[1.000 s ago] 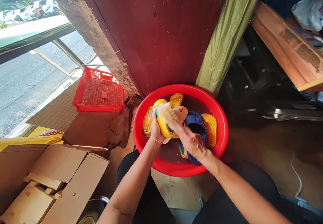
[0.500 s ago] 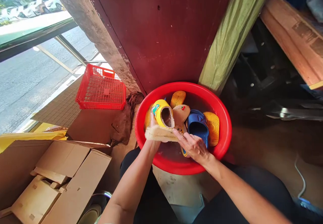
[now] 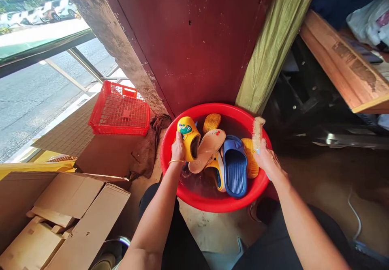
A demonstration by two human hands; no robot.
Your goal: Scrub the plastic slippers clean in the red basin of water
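Note:
My left hand (image 3: 178, 147) grips a yellow slipper (image 3: 189, 134) with a green cartoon figure on its top, over the left side of a red basin (image 3: 217, 207). A scrub brush (image 3: 258, 132) with pale bristles is in my right hand (image 3: 267, 159), raised at the basin's right rim. Between my hands, in murky water, lie a beige slipper (image 3: 209, 148) with a cherry ornament, a blue slipper (image 3: 235, 168), a yellow-and-white slipper (image 3: 219, 174) and yellow textured slippers (image 3: 212, 122).
A red plastic crate (image 3: 121, 110) sits at the left on cardboard. Closer by is an open cardboard box (image 3: 88, 221) with wooden pieces inside. A dark red door (image 3: 194, 51) stands behind the basin, a greenish curtain (image 3: 273, 51) beside it. A wooden shelf edge (image 3: 343, 63) juts in at right.
The brush in my right hand has moved from the yellow slipper's opening out to the right rim. My left hand has turned the yellow slipper, showing more of its top.

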